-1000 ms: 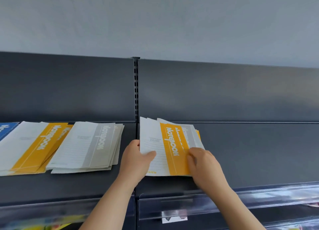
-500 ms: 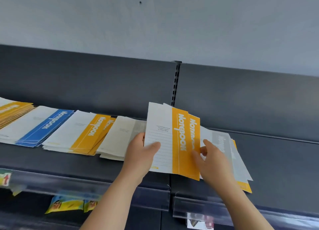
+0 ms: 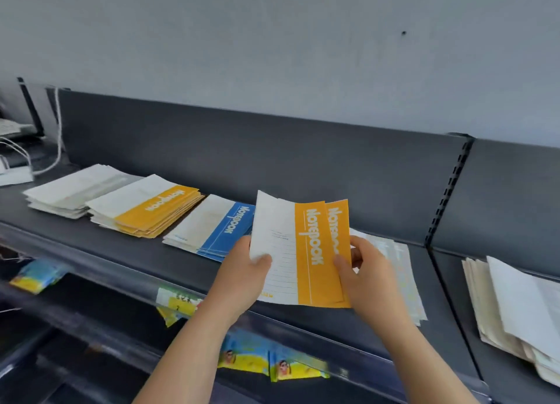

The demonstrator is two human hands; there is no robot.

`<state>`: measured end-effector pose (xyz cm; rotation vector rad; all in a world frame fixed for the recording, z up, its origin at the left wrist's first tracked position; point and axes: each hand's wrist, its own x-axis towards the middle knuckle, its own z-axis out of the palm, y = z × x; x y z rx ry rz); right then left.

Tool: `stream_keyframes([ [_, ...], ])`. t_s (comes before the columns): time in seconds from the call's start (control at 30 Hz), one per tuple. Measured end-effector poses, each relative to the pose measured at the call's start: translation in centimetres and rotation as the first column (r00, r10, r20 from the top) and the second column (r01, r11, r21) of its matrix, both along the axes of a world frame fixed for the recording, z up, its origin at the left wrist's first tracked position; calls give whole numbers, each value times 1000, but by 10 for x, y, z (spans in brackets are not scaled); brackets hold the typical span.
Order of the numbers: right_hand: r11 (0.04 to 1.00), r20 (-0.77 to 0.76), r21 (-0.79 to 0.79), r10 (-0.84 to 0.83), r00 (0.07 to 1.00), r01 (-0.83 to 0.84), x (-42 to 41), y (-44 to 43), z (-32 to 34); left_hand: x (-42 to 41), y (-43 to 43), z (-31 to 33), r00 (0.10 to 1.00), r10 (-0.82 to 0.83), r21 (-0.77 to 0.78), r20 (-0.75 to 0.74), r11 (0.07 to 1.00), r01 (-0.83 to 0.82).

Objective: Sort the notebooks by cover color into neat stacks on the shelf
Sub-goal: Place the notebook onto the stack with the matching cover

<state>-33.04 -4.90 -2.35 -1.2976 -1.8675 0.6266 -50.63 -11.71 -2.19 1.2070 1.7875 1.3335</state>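
Observation:
Both hands hold two yellow-banded notebooks (image 3: 312,252) lifted above the dark shelf (image 3: 121,252). My left hand (image 3: 245,276) grips their white left edge with the thumb on the cover. My right hand (image 3: 363,279) pinches the yellow right edge. On the shelf to the left lie a blue-banded stack (image 3: 212,231), a yellow-banded stack (image 3: 145,209) and a grey-white stack (image 3: 75,188). Behind my right hand a pale stack (image 3: 400,270) lies partly hidden.
A loose pile of mixed notebooks (image 3: 515,312) lies in the right shelf bay past the slotted upright (image 3: 448,191). White cables and a power strip (image 3: 15,173) sit at the far left. Small yellow-blue packets (image 3: 272,364) hang on the lower shelf front.
The two yellow notebooks came off the mixed pile and travelled left along the shelf in both hands. The view swung left, bringing the sorted stacks into sight.

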Motion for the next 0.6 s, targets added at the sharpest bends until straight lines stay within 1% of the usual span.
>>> stream_keyframes([
  [0.17, 998, 1, -45, 45, 999, -44, -91, -14, -3, -87, -28, 9, 1000, 3, -26, -9, 1000, -3],
  [0.3, 992, -18, -79, 97, 995, -99, -158, -26, -9, -151, -42, 11, 998, 0, -5, -69, 1000, 0],
  [0.4, 989, -30, -97, 108, 994, -111, -199, -29, -10, -192, -47, 9, 995, 64, 10, -81, 998, -63],
  [0.6, 991, -11, -79, 111, 994, -112, -268, -13, -12, -258, -31, 4, 968, 179, 82, -173, 983, -167],
])
